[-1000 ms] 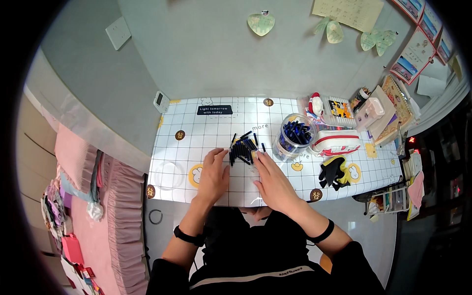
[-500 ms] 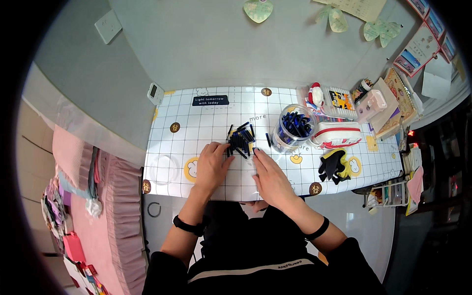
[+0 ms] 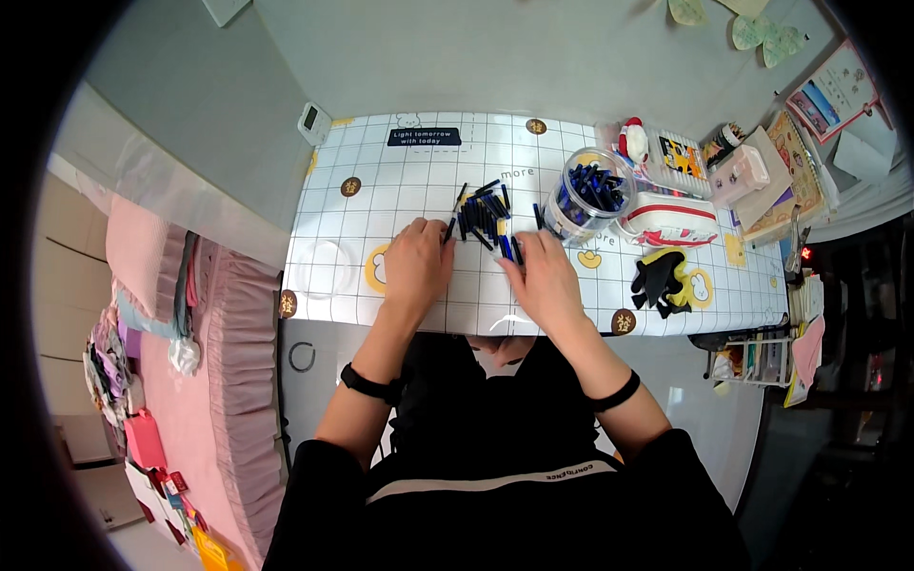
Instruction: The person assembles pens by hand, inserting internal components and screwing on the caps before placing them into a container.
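Left grip, right grip: can't tell whether either's clamped! One careless nudge could scatter the dark sticks just ahead, between them.

I see a loose heap of short, slim tubes, black with glints of dark blue, lying crisscrossed at odd angles on the gridded tabletop. I make out two more tubes side by side at its near right edge, and a stray tube apart, farther right.
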`<state>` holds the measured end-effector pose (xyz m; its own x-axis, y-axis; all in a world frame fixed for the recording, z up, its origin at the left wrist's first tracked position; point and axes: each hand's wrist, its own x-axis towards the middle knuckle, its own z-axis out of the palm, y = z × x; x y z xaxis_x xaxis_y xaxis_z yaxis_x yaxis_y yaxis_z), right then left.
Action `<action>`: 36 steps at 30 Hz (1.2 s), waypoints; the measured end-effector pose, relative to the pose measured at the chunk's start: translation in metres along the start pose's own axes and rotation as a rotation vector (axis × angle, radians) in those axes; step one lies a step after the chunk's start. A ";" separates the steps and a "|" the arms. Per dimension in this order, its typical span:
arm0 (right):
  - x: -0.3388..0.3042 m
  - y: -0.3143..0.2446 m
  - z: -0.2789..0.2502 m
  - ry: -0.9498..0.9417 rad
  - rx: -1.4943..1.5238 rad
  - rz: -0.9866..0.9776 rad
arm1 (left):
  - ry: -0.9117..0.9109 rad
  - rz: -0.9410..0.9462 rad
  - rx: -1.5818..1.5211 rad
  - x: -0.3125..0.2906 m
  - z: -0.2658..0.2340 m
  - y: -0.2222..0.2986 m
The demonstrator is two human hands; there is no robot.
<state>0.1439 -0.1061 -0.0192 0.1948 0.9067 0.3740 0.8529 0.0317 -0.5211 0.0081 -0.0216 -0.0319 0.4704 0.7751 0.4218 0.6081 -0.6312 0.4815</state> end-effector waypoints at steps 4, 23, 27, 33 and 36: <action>0.008 -0.003 -0.001 -0.017 -0.078 0.036 | -0.028 -0.069 0.082 0.003 -0.004 0.003; 0.019 0.003 -0.016 -0.255 0.110 0.186 | -0.150 -0.027 -0.298 -0.008 -0.014 0.008; 0.018 0.003 -0.019 -0.199 0.196 0.232 | -0.109 -0.058 -0.282 -0.013 -0.011 0.014; 0.017 0.003 -0.014 -0.195 0.194 0.191 | -0.102 0.026 -0.218 -0.015 -0.004 0.023; 0.018 0.002 -0.014 -0.213 0.184 0.182 | -0.096 0.044 -0.252 -0.013 0.001 0.029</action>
<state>0.1560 -0.0960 -0.0026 0.2139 0.9713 0.1037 0.7080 -0.0811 -0.7016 0.0205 -0.0497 -0.0240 0.5584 0.7385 0.3779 0.4128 -0.6425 0.6456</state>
